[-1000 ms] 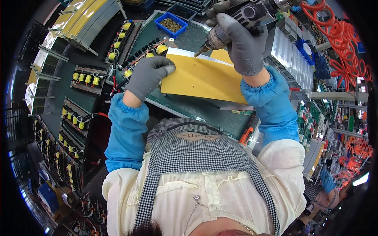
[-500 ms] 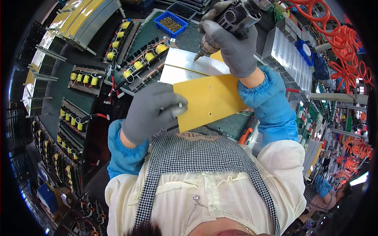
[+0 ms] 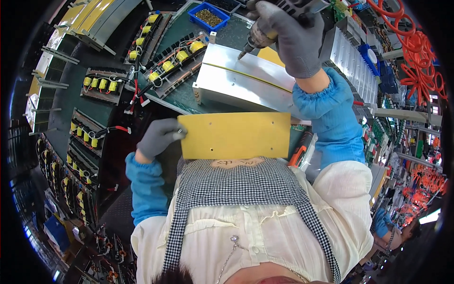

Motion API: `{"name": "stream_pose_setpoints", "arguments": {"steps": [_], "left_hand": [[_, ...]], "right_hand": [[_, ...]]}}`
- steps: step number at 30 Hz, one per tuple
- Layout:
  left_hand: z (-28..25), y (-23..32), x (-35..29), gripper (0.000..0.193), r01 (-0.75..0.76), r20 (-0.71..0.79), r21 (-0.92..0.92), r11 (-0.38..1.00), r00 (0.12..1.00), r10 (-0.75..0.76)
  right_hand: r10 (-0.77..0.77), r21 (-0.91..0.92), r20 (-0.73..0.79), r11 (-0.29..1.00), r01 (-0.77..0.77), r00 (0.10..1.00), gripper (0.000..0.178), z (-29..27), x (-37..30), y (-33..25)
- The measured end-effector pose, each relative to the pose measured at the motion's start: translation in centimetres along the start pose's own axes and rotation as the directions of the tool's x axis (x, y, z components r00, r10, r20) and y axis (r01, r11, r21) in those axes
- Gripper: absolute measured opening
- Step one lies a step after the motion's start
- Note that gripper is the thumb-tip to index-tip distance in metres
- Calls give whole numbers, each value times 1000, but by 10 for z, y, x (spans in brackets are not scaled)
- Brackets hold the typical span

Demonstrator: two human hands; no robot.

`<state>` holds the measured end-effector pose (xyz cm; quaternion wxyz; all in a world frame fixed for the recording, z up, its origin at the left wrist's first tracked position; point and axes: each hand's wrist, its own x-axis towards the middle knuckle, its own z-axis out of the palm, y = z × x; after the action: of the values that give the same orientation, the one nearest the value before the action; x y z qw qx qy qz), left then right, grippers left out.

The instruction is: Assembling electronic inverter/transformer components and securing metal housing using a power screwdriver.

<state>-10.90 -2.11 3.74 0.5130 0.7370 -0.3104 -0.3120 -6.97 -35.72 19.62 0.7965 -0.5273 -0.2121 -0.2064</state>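
My left hand [image 3: 160, 138], in a grey glove, is closed on the left edge of a flat yellow plate [image 3: 239, 136]. The plate has several small holes and is held level in front of my apron. A tiny shiny piece shows at those fingertips, too small to name. My right hand [image 3: 299, 49], also gloved, grips a power screwdriver [image 3: 259, 37] whose bit points down at a silver metal box [image 3: 231, 78]. Whether the bit touches the box I cannot tell. A dark and yellow seam runs along the box's top, and another yellow piece [image 3: 271, 57] shows behind it.
A blue tray [image 3: 222, 27] of small brass-coloured parts stands at the far edge. Circuit boards with yellow coils [image 3: 182, 56] lie to the left. Silver metal housings [image 3: 347, 61] stand at the right, below red coiled hoses [image 3: 418, 61]. An orange-handled tool [image 3: 299, 155] lies near my right sleeve.
My left hand has drawn the yellow plate left and toward me, turning it level and uncovering more of the metal box. My right hand and the screwdriver have shifted slightly right and away.
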Motion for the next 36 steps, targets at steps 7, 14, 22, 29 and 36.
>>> {"name": "stream_pose_setpoints", "arguments": {"steps": [7, 14, 22, 29, 36], "left_hand": [[85, -76, 78, 31, 376, -198, 206, 903, 920, -338], [109, -53, 82, 25, 297, -325, 430, 852, 932, -161], [72, 133, 80, 31, 105, 92, -375, 921, 993, -75], [110, 135, 119, 29, 151, 262, -409, 900, 964, -42], [109, 124, 125, 25, -105, 66, -217, 970, 990, 122]], "right_hand": [[49, -247, -357, 958, -145, 933, 41, 39, -27, -64], [-43, -281, -214, 959, -19, 976, 42, -22, -83, -97], [-130, -71, -358, 991, 112, 925, 42, -37, -122, -122], [-143, -56, -345, 990, 132, 927, 38, -42, -136, -118], [-186, -141, -387, 980, 141, 903, 42, -50, -124, -139]]}}
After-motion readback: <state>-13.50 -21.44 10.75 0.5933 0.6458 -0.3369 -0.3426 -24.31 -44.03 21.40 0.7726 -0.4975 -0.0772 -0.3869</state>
